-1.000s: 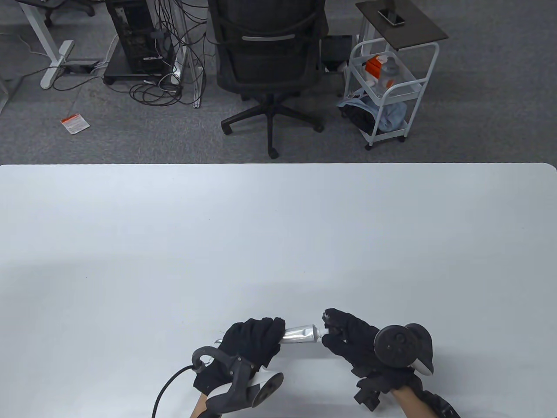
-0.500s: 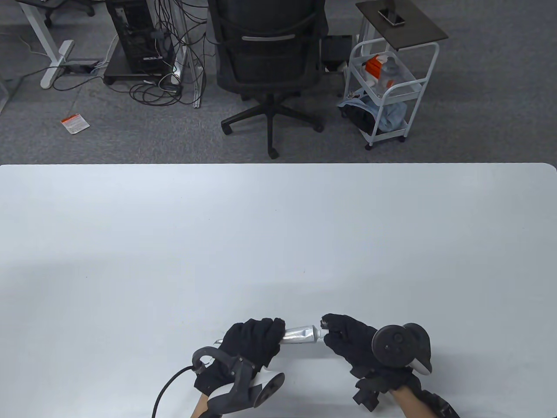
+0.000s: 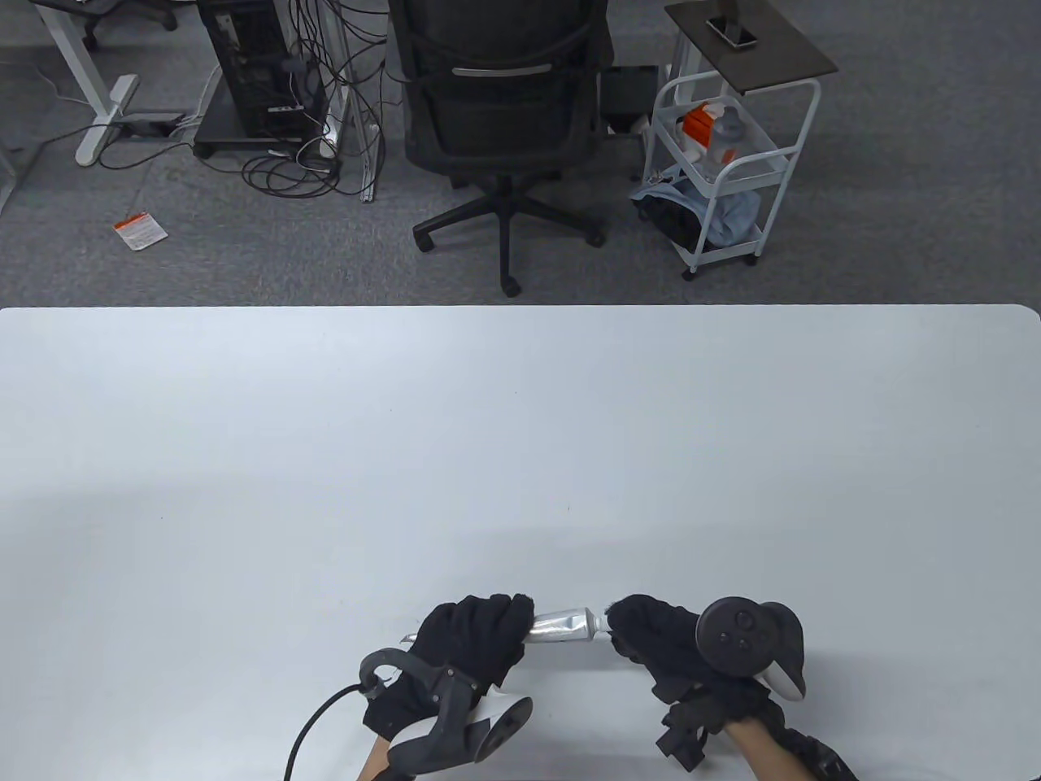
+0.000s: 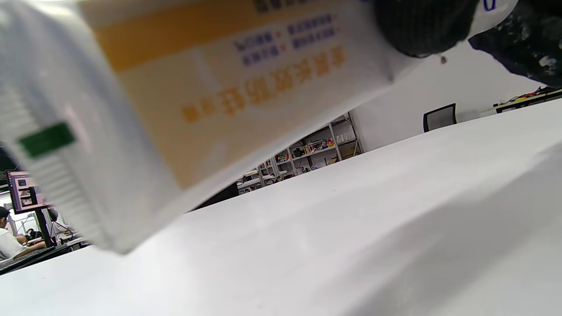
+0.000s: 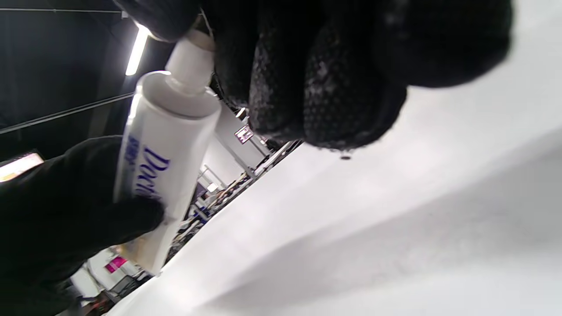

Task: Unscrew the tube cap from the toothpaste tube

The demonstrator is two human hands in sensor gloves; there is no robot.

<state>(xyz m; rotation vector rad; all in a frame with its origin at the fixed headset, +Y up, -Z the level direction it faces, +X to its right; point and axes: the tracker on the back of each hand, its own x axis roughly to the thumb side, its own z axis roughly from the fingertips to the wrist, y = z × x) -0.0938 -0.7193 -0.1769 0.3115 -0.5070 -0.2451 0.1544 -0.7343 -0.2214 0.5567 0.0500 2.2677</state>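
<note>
Gripping the toothpaste tube (image 3: 561, 625) mid-body, the left hand (image 3: 472, 639) is holding it level. The right hand (image 3: 667, 643) is pinching the tube cap (image 5: 193, 57), fingers closed around it.

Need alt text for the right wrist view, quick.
Black-gloved right hand grips the cap end of a white toothpaste tube, while the gloved left hand holds its body above the white table.

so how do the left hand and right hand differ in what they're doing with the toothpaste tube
The left hand grips the body of the toothpaste tube, while the right hand closes its fingertips over the cap end. In the table view the left hand's tracker sits below the hand and shows its ring, while the right hand's tracker shows its round face. Both wear black gloves and hold the tube level above the table.
</note>
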